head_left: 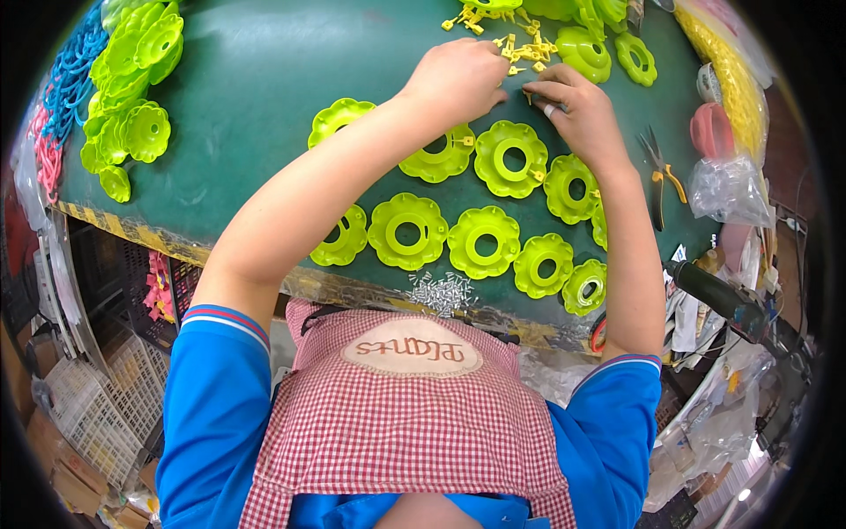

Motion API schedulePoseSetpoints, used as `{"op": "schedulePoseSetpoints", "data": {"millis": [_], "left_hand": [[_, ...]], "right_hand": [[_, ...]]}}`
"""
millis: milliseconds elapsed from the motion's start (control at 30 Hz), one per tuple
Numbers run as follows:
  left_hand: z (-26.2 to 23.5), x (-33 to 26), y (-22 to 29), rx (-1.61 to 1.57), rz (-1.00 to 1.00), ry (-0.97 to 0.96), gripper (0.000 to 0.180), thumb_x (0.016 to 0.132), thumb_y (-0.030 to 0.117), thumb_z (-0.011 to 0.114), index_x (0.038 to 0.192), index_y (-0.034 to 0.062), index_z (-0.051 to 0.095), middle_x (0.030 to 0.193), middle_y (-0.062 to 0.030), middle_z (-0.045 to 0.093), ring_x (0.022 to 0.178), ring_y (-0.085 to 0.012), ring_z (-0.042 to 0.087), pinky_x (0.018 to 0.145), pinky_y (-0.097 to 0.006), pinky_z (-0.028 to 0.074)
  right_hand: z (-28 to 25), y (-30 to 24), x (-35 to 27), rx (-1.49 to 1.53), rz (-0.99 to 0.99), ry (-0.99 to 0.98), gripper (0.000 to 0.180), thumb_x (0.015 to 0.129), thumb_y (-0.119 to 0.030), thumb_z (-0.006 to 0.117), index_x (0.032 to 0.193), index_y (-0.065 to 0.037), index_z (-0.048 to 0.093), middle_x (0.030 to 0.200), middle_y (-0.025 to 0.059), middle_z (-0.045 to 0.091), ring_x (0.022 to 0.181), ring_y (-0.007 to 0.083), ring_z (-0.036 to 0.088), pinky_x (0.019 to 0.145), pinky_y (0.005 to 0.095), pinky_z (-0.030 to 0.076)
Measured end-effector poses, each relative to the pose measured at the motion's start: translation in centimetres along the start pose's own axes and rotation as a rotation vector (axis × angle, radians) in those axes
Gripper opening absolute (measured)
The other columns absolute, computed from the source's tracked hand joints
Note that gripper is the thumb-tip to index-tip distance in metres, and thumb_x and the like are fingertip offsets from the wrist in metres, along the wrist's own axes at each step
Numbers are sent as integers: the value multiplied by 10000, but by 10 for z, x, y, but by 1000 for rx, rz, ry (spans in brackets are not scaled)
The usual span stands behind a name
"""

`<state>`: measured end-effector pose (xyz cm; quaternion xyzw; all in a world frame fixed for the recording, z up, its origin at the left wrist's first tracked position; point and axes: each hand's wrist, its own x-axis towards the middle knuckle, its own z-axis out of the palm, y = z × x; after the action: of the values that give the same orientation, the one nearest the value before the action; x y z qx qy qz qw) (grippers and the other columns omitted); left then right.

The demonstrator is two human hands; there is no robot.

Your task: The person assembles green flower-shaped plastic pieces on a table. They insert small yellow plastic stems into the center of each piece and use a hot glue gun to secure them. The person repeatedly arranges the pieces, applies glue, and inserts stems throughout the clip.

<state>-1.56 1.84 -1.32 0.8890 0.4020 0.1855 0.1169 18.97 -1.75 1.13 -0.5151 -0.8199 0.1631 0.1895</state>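
At the far side of the green table, my left hand has its fingers curled beside a loose pile of small yellow plastic pieces; what it holds, if anything, is hidden. Close by on the right, my right hand, with a pale band on one finger, pinches a small yellow plastic piece at its fingertips. Lime-green flower-shaped plastic rings lie in two rows nearer me, among them a large ring under my hands with a yellow piece at its edge, and a front-row ring. My left forearm partly covers some rings.
Small silver metal pins lie heaped at the table's near edge. Pliers with orange-and-black handles rest at right. Green flower-shaped parts are stacked at left, beside blue plastic links. More green parts lie at the back.
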Motion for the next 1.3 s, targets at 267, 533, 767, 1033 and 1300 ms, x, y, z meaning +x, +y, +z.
{"op": "schedulePoseSetpoints", "data": {"millis": [267, 533, 767, 1033, 1300], "left_hand": [[-32, -29, -18, 2, 10, 144, 135, 796, 109, 689, 917, 49, 695, 939, -104, 648, 947, -309, 633, 801, -403, 545], [-90, -159, -24, -205, -175, 216, 141, 747, 48, 758, 874, 85, 707, 809, -81, 694, 735, -231, 678, 659, -335, 543], [-70, -172, -28, -247, -168, 318, 91, 728, 76, 751, 794, 89, 689, 817, -34, 699, 776, -235, 672, 687, -344, 551], [-68, -175, -33, -285, -145, 327, 83, 725, 69, 750, 781, 89, 693, 807, -25, 696, 761, -222, 669, 679, -337, 549], [-81, -179, -25, -682, -303, 305, 94, 766, -9, 751, 842, 20, 704, 861, -63, 719, 803, -166, 695, 745, -289, 568]], "right_hand": [[3, -6, 7, -85, 67, -12, 166, 813, -73, 705, 977, -54, 719, 931, 102, 675, 867, 297, 659, 769, 362, 523], [44, -102, 9, 70, -47, 98, 130, 789, -157, 731, 877, -70, 691, 861, 76, 642, 876, 269, 615, 769, 385, 514], [76, -152, 16, 68, -102, -4, 118, 756, -145, 752, 821, -61, 702, 805, 82, 634, 797, 288, 598, 741, 400, 490], [92, -167, 5, 27, 13, 86, 112, 746, -165, 762, 761, -63, 717, 771, 70, 646, 779, 278, 614, 734, 407, 467], [74, -174, -7, 141, -51, 124, 242, 769, -164, 783, 989, -67, 751, 865, 80, 712, 831, 244, 672, 753, 356, 508]]}}
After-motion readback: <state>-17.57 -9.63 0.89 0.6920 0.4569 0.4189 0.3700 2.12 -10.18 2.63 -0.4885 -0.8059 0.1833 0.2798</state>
